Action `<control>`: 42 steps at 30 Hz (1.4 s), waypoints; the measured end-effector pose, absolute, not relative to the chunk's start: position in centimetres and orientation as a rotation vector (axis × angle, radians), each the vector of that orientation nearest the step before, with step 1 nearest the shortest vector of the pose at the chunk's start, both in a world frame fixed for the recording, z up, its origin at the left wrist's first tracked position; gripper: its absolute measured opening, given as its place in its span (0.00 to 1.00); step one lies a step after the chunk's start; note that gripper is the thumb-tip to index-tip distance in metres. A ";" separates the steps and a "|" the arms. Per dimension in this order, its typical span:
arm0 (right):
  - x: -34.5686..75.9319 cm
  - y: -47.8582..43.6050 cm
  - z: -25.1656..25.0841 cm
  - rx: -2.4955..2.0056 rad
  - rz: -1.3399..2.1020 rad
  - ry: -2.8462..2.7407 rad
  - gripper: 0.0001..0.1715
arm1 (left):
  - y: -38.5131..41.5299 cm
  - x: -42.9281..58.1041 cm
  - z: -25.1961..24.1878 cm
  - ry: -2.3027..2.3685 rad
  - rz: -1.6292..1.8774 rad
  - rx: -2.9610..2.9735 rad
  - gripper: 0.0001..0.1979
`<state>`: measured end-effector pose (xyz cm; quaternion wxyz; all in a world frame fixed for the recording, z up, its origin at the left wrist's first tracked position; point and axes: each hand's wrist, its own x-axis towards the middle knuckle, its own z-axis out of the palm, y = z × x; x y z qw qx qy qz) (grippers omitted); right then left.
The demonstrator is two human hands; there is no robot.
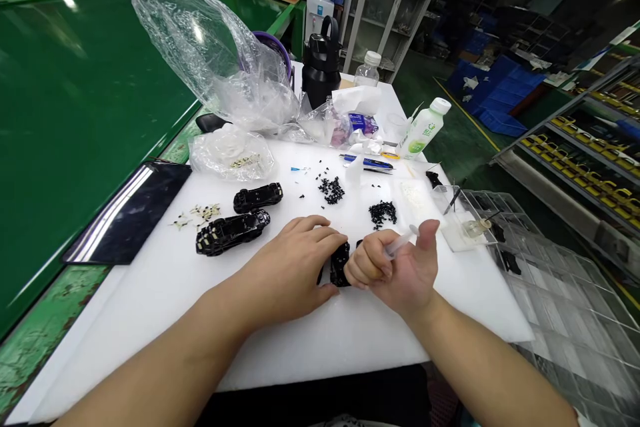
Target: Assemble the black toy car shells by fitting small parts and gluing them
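**Hands Together on Black Model Car Body**

The left hand (285, 267) and right hand (395, 267) are together at 6 o'clock on the white plastic board (350, 347). The black model car body (340, 265) lies between them, held by the left fingers from the 9 o'clock side, with the right fingers curled against it from 3 o'clock. The right hand also grips a clear syringe (400, 241) between thumb and fingers.

Two further black car bodies (257, 197) lie at 10 o'clock. Small black parts (331, 190) are heaped at 12 o'clock. A clear compartment tray (565, 307) stands at 3 o'clock.
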<state>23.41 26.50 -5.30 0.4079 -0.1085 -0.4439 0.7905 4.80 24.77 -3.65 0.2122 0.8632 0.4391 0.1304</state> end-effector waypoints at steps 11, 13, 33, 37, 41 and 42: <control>23.4 26.3 -5.1 -0.260 1.971 -1.175 0.39 | 24.7 4.9 -3.5 1.210 0.369 2.382 0.27; 23.4 26.3 -5.1 -0.270 1.966 -1.184 0.39 | 24.7 4.9 -3.6 1.217 0.372 2.380 0.27; 23.3 26.3 -4.9 -0.279 1.940 -1.218 0.36 | 24.8 4.9 -4.3 1.223 0.417 2.408 0.26; 23.4 26.3 -4.6 -0.277 1.932 -1.215 0.36 | 24.8 4.9 -4.2 1.220 0.427 2.400 0.26; 23.4 26.5 -5.0 -0.288 1.925 -1.223 0.36 | 24.8 4.9 -4.1 1.214 0.428 2.399 0.25; 23.4 26.4 -5.1 -0.289 1.921 -1.230 0.36 | 24.8 4.9 -4.1 1.212 0.433 2.399 0.25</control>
